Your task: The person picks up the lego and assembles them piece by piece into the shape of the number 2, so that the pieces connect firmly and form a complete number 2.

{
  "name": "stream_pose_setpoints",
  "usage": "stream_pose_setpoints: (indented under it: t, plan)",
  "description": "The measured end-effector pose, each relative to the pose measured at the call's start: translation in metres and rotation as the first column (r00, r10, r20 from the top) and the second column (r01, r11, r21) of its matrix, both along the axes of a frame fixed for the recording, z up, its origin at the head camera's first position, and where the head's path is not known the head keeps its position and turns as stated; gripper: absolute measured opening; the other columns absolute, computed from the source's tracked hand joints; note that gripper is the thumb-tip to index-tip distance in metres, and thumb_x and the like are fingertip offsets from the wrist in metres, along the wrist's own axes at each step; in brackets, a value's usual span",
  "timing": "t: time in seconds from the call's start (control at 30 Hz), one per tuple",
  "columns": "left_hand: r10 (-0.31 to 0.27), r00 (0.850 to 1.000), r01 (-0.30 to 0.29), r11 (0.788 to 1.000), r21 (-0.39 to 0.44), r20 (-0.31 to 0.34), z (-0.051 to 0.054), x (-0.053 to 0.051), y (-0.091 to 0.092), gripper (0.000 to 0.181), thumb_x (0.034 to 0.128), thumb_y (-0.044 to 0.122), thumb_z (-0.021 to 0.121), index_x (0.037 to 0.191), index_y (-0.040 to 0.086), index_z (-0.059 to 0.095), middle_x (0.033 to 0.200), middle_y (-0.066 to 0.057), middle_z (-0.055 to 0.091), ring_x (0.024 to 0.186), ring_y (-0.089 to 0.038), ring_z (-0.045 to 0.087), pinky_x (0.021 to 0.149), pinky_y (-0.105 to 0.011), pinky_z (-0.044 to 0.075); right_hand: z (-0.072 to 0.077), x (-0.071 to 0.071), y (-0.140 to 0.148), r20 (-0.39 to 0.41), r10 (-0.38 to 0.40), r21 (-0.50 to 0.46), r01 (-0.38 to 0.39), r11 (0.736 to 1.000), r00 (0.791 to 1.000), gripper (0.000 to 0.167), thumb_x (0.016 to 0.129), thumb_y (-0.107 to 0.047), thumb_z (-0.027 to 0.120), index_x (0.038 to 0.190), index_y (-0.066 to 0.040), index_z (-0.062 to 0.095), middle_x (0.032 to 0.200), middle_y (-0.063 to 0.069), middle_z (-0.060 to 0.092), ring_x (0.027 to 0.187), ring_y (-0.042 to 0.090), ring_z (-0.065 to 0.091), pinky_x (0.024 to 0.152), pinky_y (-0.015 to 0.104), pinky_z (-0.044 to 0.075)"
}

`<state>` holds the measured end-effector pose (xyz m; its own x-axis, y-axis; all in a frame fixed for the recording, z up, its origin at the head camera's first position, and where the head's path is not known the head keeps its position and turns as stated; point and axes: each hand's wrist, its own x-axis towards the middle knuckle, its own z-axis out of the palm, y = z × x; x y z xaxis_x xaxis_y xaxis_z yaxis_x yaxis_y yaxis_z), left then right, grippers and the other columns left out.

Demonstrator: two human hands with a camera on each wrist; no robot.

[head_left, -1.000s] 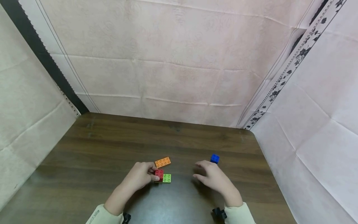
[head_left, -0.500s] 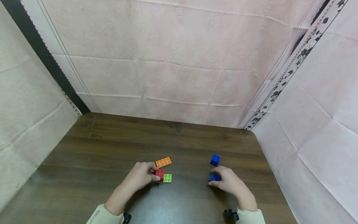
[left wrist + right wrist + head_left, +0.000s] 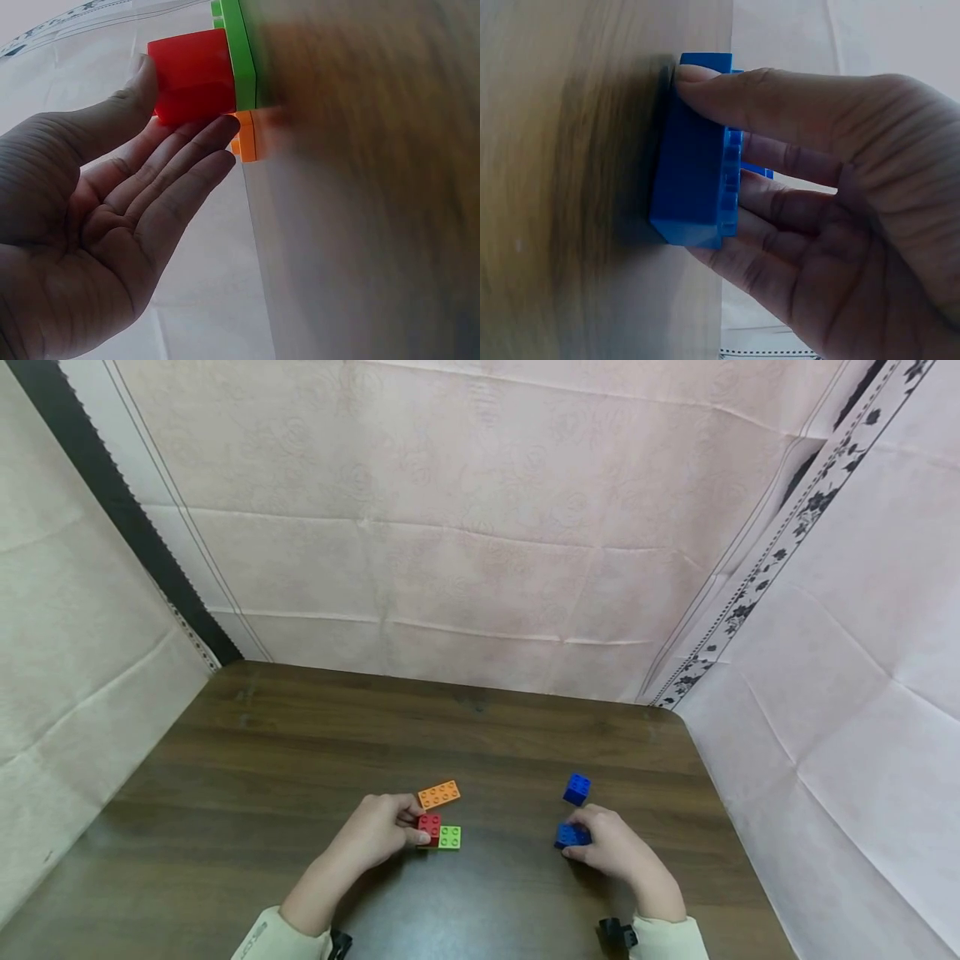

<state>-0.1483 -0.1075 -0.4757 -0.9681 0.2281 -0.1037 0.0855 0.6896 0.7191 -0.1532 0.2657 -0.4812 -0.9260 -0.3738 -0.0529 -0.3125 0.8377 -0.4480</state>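
My left hand (image 3: pixel 378 831) pinches a red building brick (image 3: pixel 430 827) between thumb and fingers. That brick sits on top of a flat green brick (image 3: pixel 450 837), whose studs show to its right. In the left wrist view the red brick (image 3: pixel 193 75) stands on the green one (image 3: pixel 241 64). To the right, my right hand (image 3: pixel 617 845) holds a long blue brick (image 3: pixel 569 835), thumb on its near side and fingers on the far side. The right wrist view shows this blue brick (image 3: pixel 691 165) studs up, close to the table; whether it touches is unclear.
An orange brick (image 3: pixel 438 794) lies just behind the red one. Another blue brick (image 3: pixel 577 788) stands behind my right hand. The brown wooden table (image 3: pixel 337 727) ends at a pale cloth backdrop (image 3: pixel 465 527), with cloth at both sides too.
My right hand moved right and took hold of the long blue brick, then shifted it slightly left. My left hand has stayed on the red brick.
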Motion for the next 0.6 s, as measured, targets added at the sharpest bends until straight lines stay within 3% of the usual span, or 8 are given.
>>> stream_pose_setpoints:
  t: [0.37, 0.6]
  plan:
    - [-0.005, 1.0, 0.005, 1.0, 0.013, -0.002, 0.0, 0.0, -0.001, 0.022, 0.0787, 0.019, 0.087, 0.095, 0.014, 0.074, 0.086, 0.005, 0.07, 0.081, -0.009, 0.063, 0.074, -0.035, 0.055, 0.002, -0.005, -0.015, -0.02, 0.046, -0.044, -0.046, 0.998, 0.999, 0.031, 0.086, -0.023, 0.081, 0.111, -0.008, 0.069, 0.11, 0.007, 0.069, 0.103, 0.026, 0.064, 0.088, 0.05, 0.053]
    - [-0.01, 1.0, 0.01, 1.0, 0.016, -0.011, 0.0, 0.001, -0.001, 0.022, 0.079, 0.019, 0.087, 0.095, 0.014, 0.074, 0.086, 0.005, 0.07, 0.081, -0.009, 0.063, 0.074, -0.035, 0.055, 0.004, -0.009, -0.031, -0.027, 0.127, -0.083, -0.129, 0.988, 0.991, 0.031, 0.09, -0.026, 0.078, 0.114, -0.008, 0.068, 0.112, 0.004, 0.068, 0.105, 0.023, 0.065, 0.089, 0.047, 0.054]
